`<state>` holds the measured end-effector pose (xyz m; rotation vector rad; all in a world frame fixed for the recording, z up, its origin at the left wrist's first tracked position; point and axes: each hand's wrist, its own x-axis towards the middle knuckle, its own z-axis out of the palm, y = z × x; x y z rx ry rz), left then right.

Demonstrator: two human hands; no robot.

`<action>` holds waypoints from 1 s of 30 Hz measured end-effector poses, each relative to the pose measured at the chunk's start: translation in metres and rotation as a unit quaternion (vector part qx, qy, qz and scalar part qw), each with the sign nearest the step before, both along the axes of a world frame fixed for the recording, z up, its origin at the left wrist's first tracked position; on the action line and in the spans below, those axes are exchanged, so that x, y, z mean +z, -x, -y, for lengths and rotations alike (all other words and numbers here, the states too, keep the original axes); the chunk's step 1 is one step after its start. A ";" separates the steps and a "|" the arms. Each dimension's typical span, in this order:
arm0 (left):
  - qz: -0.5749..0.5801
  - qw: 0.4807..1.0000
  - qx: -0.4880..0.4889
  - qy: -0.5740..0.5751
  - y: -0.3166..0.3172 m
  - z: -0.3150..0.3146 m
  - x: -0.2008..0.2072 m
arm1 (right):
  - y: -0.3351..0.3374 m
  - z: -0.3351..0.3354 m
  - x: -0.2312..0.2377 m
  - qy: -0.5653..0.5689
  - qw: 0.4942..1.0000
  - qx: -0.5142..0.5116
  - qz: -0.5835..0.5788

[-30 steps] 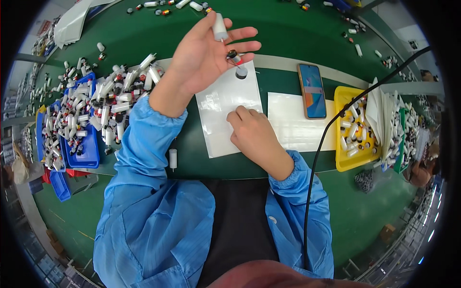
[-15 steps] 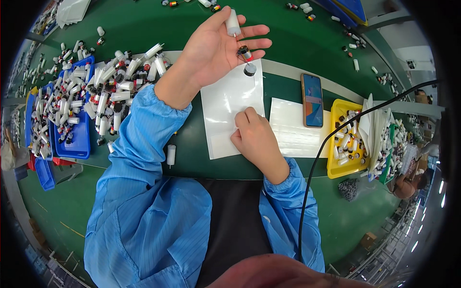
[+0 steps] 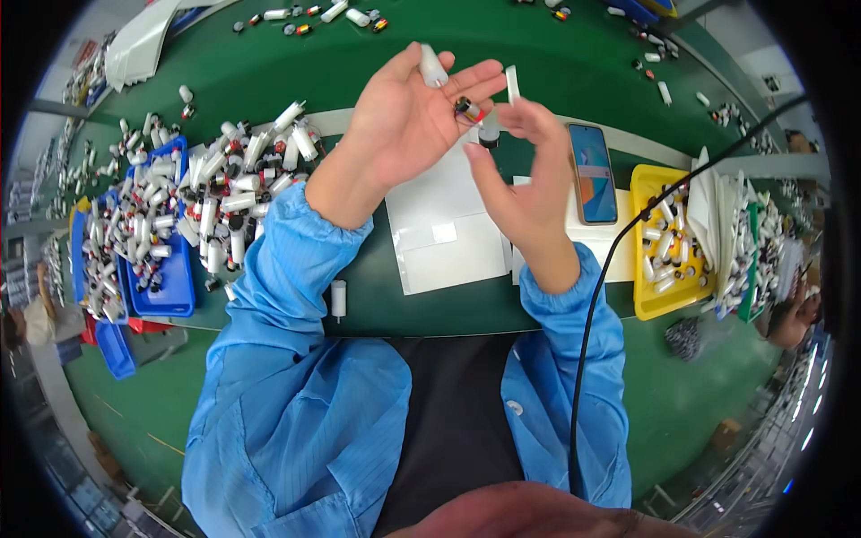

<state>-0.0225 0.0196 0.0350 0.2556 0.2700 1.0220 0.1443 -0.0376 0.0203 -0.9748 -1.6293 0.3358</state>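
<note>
Nearest, at six o'clock: blue sleeves point(image 3: 296, 403) and a dark apron point(image 3: 448, 421), with a black cable point(image 3: 587, 359) running up the right side toward one o'clock.

Just beyond, on the green table point(image 3: 269, 63): a lone white vial point(image 3: 338, 299) lying at about seven o'clock of the hands, white sheets point(image 3: 448, 233) spread under the forearms.

At nine o'clock: blue bins point(image 3: 170, 278) heaped with white vials point(image 3: 224, 179), more spilling onto the table toward ten.

At three o'clock: a phone point(image 3: 594, 173) lying flat, screen up; past it a yellow tray point(image 3: 659, 242) of small vials, then stacked white strips point(image 3: 731, 233).

Centre, raised above the sheets: right hand point(image 3: 529, 188) partly curled, thumb and fingers pinching a small dark-ended part point(image 3: 489, 134), a thin white strip point(image 3: 512, 85) standing up between the fingertips. Left hand point(image 3: 408, 121) at eleven o'clock of it, palm up and mostly open, a white tube point(image 3: 432, 65) held upright between the fingers, a small red-and-dark piece point(image 3: 468, 109) lying on the fingertips. Fingertips of both hands nearly touching.

Farthest, at twelve o'clock: scattered small vials point(image 3: 314, 13) along the table's far edge, a folded white sheet point(image 3: 148, 40) at eleven.
</note>
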 end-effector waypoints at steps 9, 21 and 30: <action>-0.257 0.946 -0.041 -0.195 -0.014 0.006 0.002 | -0.020 -0.020 -0.026 0.231 0.885 0.165 -0.370; -0.360 0.886 0.030 -0.292 -0.014 -0.001 -0.015 | -0.020 -0.018 -0.023 0.216 0.881 0.178 -0.381; -0.365 0.879 0.037 -0.305 -0.013 -0.004 -0.015 | -0.018 -0.018 -0.025 0.155 0.897 0.136 -0.391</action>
